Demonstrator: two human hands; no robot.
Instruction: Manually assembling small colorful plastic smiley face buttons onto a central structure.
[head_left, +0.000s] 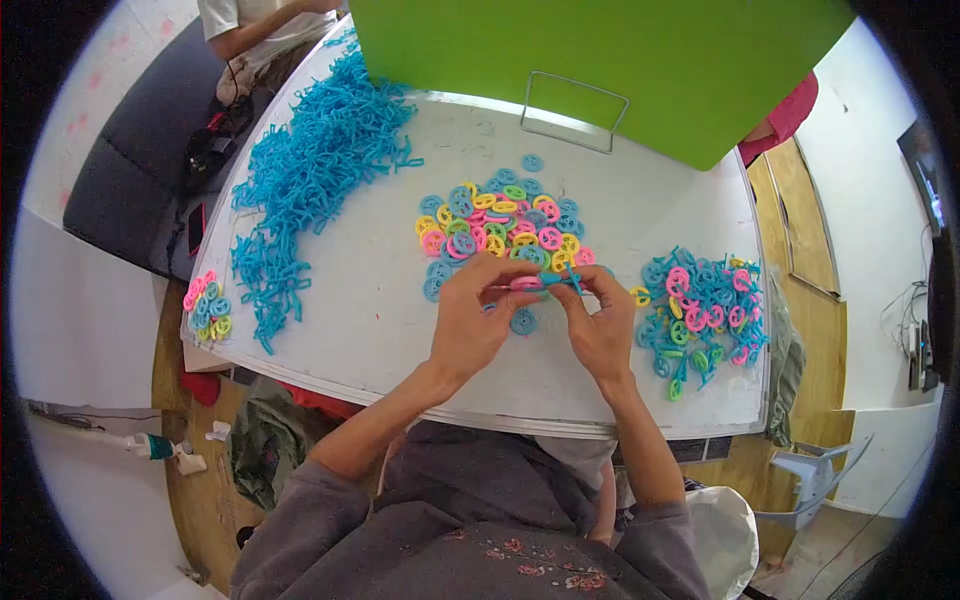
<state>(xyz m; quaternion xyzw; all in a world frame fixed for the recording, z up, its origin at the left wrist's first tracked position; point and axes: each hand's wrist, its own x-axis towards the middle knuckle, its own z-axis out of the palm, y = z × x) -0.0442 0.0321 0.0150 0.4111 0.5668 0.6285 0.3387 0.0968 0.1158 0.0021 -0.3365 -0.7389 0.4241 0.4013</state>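
My left hand [472,308] is closed, pinching a pink plastic wheel [524,284] over the near middle of the white table. My right hand [604,330] is closed on a blue plastic stick-like piece [574,280], right beside that wheel. Whether the two parts are joined cannot be made out behind the fingers. Just beyond both hands lies a heap of spoked wheels [500,215] in blue, pink, yellow and green. A single blue wheel [523,321] rests on the tabletop between my wrists.
Blue plastic pieces [325,150] form a big pile along the table's left side. On the right, wheels with blue pieces [700,315] lie heaped together. A few wheels [208,308] sit at the left corner. A green panel [600,70] rises at the back; another person's arm [255,35] shows beyond.
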